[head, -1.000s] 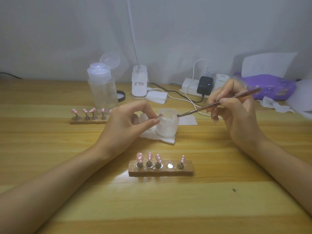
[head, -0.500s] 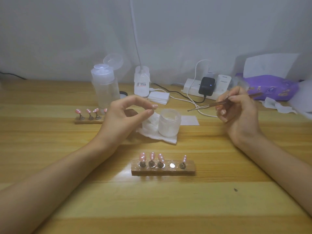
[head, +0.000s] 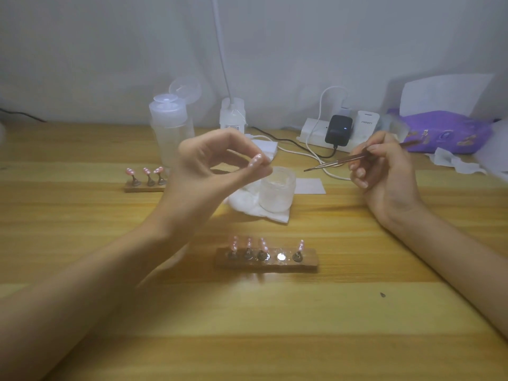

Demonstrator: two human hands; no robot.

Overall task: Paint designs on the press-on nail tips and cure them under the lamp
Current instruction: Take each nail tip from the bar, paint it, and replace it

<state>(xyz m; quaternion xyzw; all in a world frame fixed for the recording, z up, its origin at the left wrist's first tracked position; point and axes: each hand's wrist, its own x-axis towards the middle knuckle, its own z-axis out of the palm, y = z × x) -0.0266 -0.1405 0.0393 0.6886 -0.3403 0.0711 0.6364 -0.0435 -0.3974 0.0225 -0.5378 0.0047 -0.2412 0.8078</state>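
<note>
The nail tip [head: 257, 160] in hand, pink with pale dots, is off its stand and held in the air, pinched between thumb and forefinger of the left hand [head: 209, 169], just above and left of the frosted jar [head: 277, 192]. That grip is clamped on the tip. The right hand [head: 384, 174] has its grip closed round the brush [head: 346, 161] pencil-fashion, with the bristle end pointing left toward the tip but apart from it, over the far right side of the jar. I judge the step to be bringing the brush to the tip for a stroke. To do it well I'd hold the tip by its sides only, keeping fingers off the painted face. I'd bring the hands close together, rest both wrists on the table [head: 275, 325] for steadiness, and touch down lightly with the bristle end alone. The near holder [head: 308, 262] carries four tips and one bare slot [head: 281, 256] — likely where this tip belongs. A second holder [head: 137, 189] sits far left beside the pump bottle [head: 170, 133]. A white lamp [head: 232, 116] stands at the far edge — I cannot tell if it is the curing one.
</note>
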